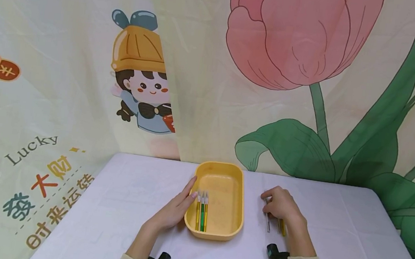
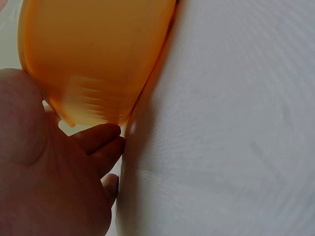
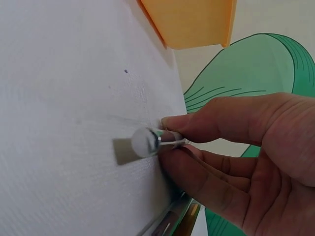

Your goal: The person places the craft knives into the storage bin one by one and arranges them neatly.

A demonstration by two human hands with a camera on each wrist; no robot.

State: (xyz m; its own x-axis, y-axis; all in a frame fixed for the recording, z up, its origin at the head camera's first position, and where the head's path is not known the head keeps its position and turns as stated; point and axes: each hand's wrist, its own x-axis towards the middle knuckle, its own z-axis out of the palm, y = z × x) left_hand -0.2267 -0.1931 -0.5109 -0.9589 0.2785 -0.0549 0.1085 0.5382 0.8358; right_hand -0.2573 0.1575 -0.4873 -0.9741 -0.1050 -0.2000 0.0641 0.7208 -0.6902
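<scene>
A yellow tray (image 1: 220, 235) sits on the white table with a few slim pen-like sticks (image 1: 203, 214) inside, gold and green with clear tips. My left hand (image 1: 172, 211) holds the tray's left side, thumb over the rim and fingers along the outer wall; the left wrist view shows the fingertips (image 2: 112, 130) low by that wall. To the right of the tray, my right hand (image 1: 281, 204) pinches a slim silvery pen-like stick (image 1: 267, 224) between thumb and fingers. Its rounded whitish end (image 3: 143, 142) points at the camera in the right wrist view.
More slim sticks (image 1: 281, 227), gold and dark, lie on the table under the right wrist, close below the fingers in the right wrist view. Behind the table (image 1: 352, 240) hangs a printed curtain (image 1: 202, 103) with a pink tulip, right at the far edge.
</scene>
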